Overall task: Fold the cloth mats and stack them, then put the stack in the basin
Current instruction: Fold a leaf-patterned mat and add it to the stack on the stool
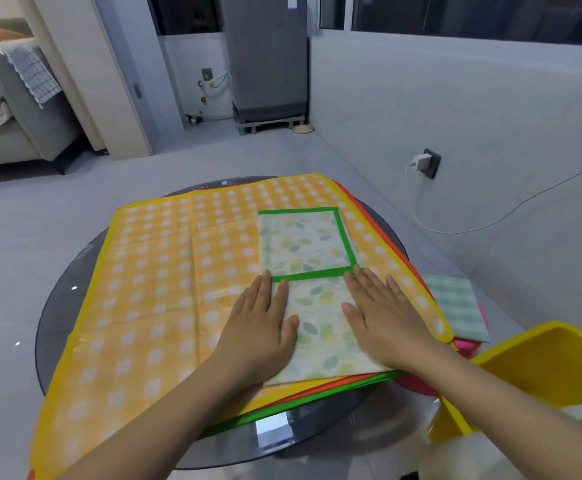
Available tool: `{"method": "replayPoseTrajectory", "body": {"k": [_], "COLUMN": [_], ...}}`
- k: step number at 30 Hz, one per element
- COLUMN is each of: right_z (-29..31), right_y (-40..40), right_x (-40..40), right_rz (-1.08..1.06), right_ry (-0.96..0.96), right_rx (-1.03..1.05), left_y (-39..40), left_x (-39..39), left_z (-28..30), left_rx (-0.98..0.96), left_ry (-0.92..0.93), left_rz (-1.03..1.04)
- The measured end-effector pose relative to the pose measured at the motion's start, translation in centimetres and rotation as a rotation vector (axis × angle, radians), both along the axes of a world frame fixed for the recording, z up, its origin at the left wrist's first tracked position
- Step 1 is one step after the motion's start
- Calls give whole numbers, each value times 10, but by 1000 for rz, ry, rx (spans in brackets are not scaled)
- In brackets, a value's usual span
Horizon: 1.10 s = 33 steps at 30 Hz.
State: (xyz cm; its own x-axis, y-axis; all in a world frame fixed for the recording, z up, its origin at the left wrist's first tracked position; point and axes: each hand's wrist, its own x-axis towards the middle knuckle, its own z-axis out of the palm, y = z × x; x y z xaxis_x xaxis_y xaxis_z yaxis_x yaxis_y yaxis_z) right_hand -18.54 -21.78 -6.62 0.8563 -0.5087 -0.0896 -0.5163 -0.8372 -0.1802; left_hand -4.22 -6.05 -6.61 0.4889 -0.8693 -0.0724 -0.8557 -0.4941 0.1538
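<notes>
**A:** Status on the hands?

**B:** Both flat, fingers straight, holding nothing. My left hand [261, 327] presses the left edge of the leaf-print mat [313, 296]; my right hand [383, 320] presses its right side. The gap between them is narrow, with the mat showing through.

**A:** How does the mat lie?

**B:** It's already folded into a strip. The long axis runs 12 to 6, straight out from me. The green border crosses it just past my fingertips, so the far half sits at 12 o'clock of both hands. Neither hand is closer to it. My guess is the next fold brings the far half back toward me.

**A:** What's under it?

**B:** One open yellow check mat [164, 271], spread across the round glass table [64, 306]. More mats lie below that; I see orange and green edges at 6 but can't count the layers. One pale green check cloth [455, 306] is at 3, over something pink.

**A:** And the basin?

**B:** One yellow basin [539, 362] at 4 o'clock, nearest my right hand. Folded so far: just this one mat, part-done.
</notes>
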Motion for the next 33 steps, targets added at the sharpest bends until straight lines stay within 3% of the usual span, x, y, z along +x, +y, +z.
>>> {"method": "replayPoseTrajectory", "body": {"k": [3, 6, 8, 10, 13, 18, 27, 33], "right_z": [3, 8, 14, 18, 22, 22, 19, 18], "right_y": [2, -1, -7, -14, -22, -41, -61, -64], "right_x": [-1, 5, 12, 22, 35, 54, 74, 80], "right_rz": [-3, 6, 33, 59, -61, -316, -541, -590], "right_ry": [-5, -43, -163, -321, -477, -487, -486, -474], "right_rx": [11, -122, -168, -54, 174, 290, 399, 435], "left_y": [-1, -4, -10, -18, -31, -45, -73, -77], "left_x": [-1, -3, -2, 3, 15, 34, 60, 72], "left_z": [2, 10, 16, 18, 17, 19, 17, 11], "left_rx": [15, 2, -77, -175, -356, -491, -474, -527], "left_ry": [-5, -64, -162, -201, -89, 212, 318, 410], "left_rz": [5, 20, 14, -18, 8, 277, 607, 638]}}
